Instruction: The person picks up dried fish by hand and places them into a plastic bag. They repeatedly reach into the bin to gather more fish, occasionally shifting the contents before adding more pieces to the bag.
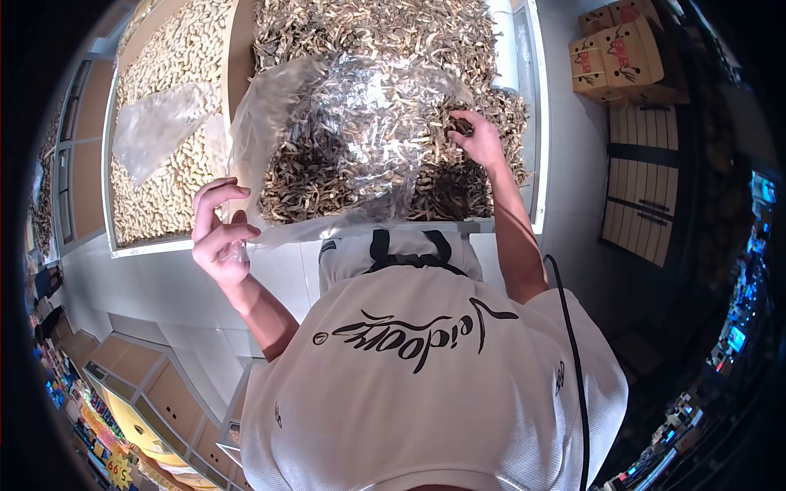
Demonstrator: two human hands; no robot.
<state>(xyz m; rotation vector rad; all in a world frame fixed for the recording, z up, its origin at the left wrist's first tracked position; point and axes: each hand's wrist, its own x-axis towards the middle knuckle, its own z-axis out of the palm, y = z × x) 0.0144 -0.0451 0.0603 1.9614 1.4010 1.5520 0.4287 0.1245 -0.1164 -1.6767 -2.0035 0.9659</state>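
Note:
My left hand (219, 229) is at the left front corner of the pile, its fingers curled and partly apart. Clear plastic shows against its palm and runs to a large clear plastic bag (282, 106). That bag lies spread over a heap of brown dried strips (352, 29), whose exact kind I cannot make out. On the right side of the heap, my right hand (481, 139) is closed around a small bunch of dark dried strips (460, 124). Its fingertips are at the surface of the heap, by the bag's right side.
Left of a wooden divider (238, 57) lie peanuts in their shells (176, 41) with a plastic sheet (160, 127) on them. The display bin has a white rim (540, 123). Cardboard boxes (618, 53) stand at the upper right. A black cable (573, 344) hangs over my shirt.

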